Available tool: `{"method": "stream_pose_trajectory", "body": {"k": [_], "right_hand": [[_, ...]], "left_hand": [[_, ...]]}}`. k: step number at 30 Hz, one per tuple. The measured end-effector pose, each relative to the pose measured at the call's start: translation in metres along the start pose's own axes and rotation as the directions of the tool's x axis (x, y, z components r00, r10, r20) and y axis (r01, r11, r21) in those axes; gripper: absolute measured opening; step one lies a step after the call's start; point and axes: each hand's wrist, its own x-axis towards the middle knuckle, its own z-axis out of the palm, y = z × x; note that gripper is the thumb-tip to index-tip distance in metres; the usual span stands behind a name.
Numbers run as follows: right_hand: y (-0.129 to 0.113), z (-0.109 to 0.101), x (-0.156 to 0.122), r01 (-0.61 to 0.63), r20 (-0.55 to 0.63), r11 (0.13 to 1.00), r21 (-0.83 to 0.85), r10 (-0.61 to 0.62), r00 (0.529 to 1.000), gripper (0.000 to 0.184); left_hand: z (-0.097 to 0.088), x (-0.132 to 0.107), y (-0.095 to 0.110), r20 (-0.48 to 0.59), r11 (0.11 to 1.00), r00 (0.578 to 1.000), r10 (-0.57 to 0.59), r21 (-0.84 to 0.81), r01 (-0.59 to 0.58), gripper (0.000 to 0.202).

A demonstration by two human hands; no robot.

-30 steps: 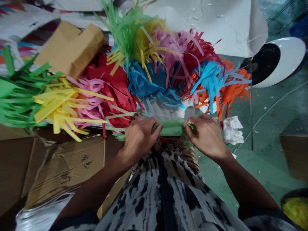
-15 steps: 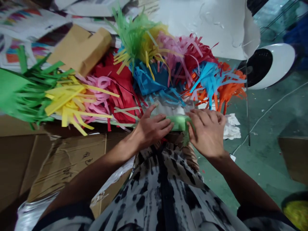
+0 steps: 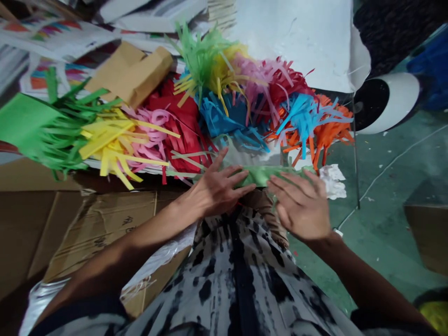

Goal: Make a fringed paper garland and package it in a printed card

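Observation:
A strip of pale green tissue paper (image 3: 257, 176) lies along the near table edge, right in front of my body. My left hand (image 3: 220, 186) rests on its left end, fingers stretched out and thumb spread away from them. Over the right part lies my right hand (image 3: 303, 200), fingers extended and slightly blurred, pressing on or touching the paper. Neither hand is closed round anything. Just beyond the hands are fringed blue tissue paper (image 3: 224, 114) and fringed red tissue paper (image 3: 180, 116). Part of the green strip is hidden under my fingers.
Fringed green (image 3: 63, 130), yellow (image 3: 108, 137) and orange (image 3: 332, 126) paper lie along the table. Behind sit a folded brown paper piece (image 3: 133, 74) and a white sheet (image 3: 297, 42). Cardboard (image 3: 115, 224) is below left; a black-and-white eye-shaped piece (image 3: 399, 102) is at right.
My right hand has flattened and its fingers have straightened over the green paper, which now shows farther right. The left hand stays nearly in place. The view has shifted slightly.

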Motion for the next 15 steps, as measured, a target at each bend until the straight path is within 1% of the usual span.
{"method": "stream_pose_trajectory", "body": {"k": [2,3,5,9,11,12,13,14,15], "right_hand": [[-0.01,0.016,0.006,0.021,0.074,0.999,0.024,-0.023,0.997,0.036],[-0.012,0.023,0.007,0.011,0.09,1.0,0.019,-0.012,0.996,0.034],[-0.012,0.032,0.007,-0.022,0.084,1.0,0.011,0.021,0.996,0.03],[-0.006,0.035,0.003,-0.029,0.032,0.999,0.026,0.028,0.999,0.027],[-0.006,0.034,0.003,-0.029,0.019,0.999,0.028,0.029,0.999,0.027],[-0.007,0.034,0.003,-0.034,0.014,0.999,0.027,0.034,0.999,0.027],[-0.008,0.034,0.004,-0.041,0.013,0.999,0.024,0.04,0.999,0.028],[-0.009,0.035,0.004,-0.045,0.011,0.999,0.021,0.045,0.999,0.028],[-0.01,0.036,0.005,-0.048,0.008,0.999,0.019,0.048,0.999,0.028]], "left_hand": [[0.0,-0.002,-0.002,-0.007,1.0,1.0,-0.001,-0.012,0.001,0.04],[-0.001,-0.005,-0.003,-0.01,0.999,1.0,-0.007,-0.032,0.007,0.04],[-0.004,-0.015,-0.006,-0.022,0.997,0.999,-0.034,-0.074,0.032,0.039],[-0.023,-0.05,-0.019,-0.062,0.985,0.989,-0.137,-0.114,0.13,0.031],[-0.036,-0.068,-0.027,-0.088,0.965,0.969,-0.229,-0.149,0.214,0.019],[-0.043,-0.075,-0.031,-0.122,0.951,0.95,-0.289,-0.152,0.269,0.012],[-0.049,-0.079,-0.032,-0.188,0.934,0.916,-0.354,-0.124,0.335,0.008],[-0.054,-0.08,-0.032,-0.287,0.91,0.866,-0.411,-0.07,0.409,0.009],[-0.056,-0.078,-0.028,-0.395,0.878,0.805,-0.442,-0.008,0.479,0.009]]}}
